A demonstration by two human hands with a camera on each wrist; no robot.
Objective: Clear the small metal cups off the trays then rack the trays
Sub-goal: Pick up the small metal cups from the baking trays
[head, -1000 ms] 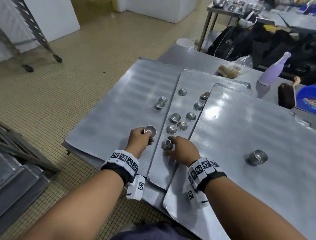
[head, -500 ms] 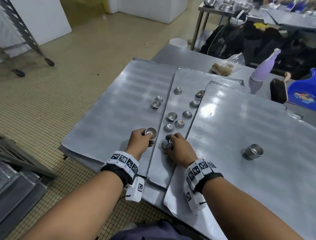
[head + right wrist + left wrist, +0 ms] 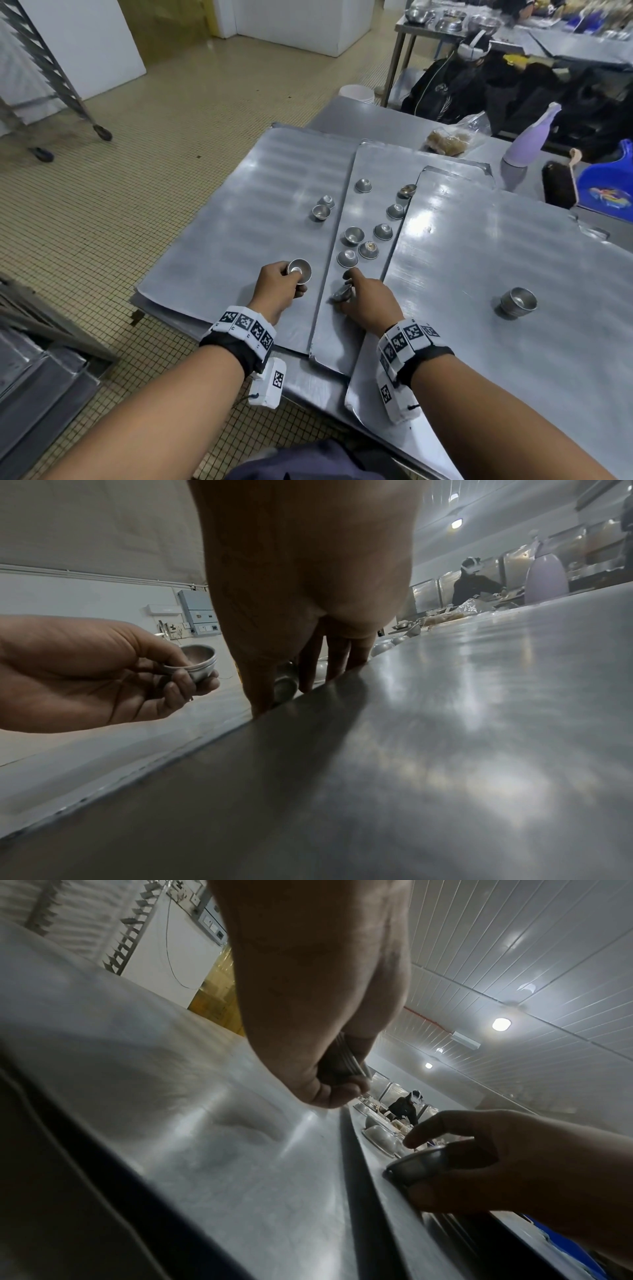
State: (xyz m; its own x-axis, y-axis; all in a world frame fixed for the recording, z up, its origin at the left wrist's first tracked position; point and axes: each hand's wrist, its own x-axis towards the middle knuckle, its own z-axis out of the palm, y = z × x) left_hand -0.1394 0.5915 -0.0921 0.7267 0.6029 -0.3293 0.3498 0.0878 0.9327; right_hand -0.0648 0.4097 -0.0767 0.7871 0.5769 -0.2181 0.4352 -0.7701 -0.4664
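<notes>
Head view with both wrist views. No brand or readable lettering shows; only square black-and-white coded markers on the wristbands [image 3: 245,327]. Three overlapping trays lie on the surface [image 3: 376,116]: the left tray [image 3: 239,219], the narrow middle tray [image 3: 373,171] partly under the right tray [image 3: 496,246], whose raised left edge runs just beside the right hand. The near tray edges overhang the surface's front toward the tiled floor [image 3: 85,222].

The left hand [image 3: 279,284] holds a nested stack of cups [image 3: 299,269] above the left tray, its grip curled round the stack [image 3: 192,664]. The right hand [image 3: 368,298] pinches one tilted cup [image 3: 342,293] on the middle tray, forefinger extended.

Six loose cups [image 3: 354,235] stand farther along the middle tray, two cups [image 3: 321,212] on the left tray, and a separate cup stack [image 3: 518,301] in open room on the right tray.

Compared with half a second earlier, the pinched cup has tipped from upright onto its rim; the left hand's stack stays where it was.
</notes>
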